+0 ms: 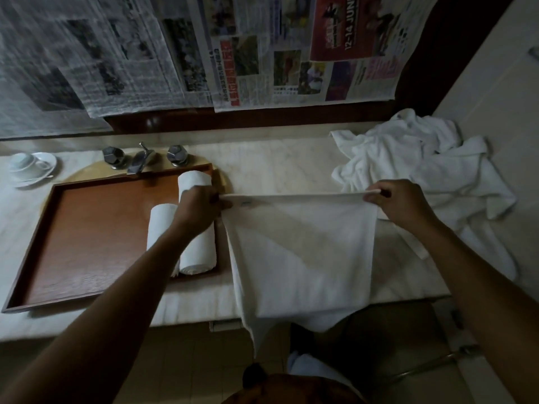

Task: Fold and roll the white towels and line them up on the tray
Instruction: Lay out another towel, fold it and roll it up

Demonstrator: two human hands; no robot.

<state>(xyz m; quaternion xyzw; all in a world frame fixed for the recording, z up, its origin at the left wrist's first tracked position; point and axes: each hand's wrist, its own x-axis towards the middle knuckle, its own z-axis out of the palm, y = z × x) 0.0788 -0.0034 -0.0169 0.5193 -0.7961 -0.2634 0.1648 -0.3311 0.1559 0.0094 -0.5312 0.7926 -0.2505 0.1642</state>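
Observation:
A white towel (300, 252) is stretched flat between my hands above the marble counter, its lower edge hanging past the counter's front. My left hand (198, 208) pinches its far left corner and my right hand (399, 202) pinches its far right corner. Left of it lies a brown wooden tray (87, 228). Two rolled white towels lie side by side at the tray's right end: one rolled towel (198, 249) against the right rim, a second rolled towel (160, 225) to its left, both partly hidden by my left arm.
A heap of loose white towels (423, 170) lies at the back right of the counter (291, 170). Behind the tray stand a metal tap (141, 161) with two knobs, and a white cup on a saucer (29, 167) at far left. Newspapers cover the wall behind.

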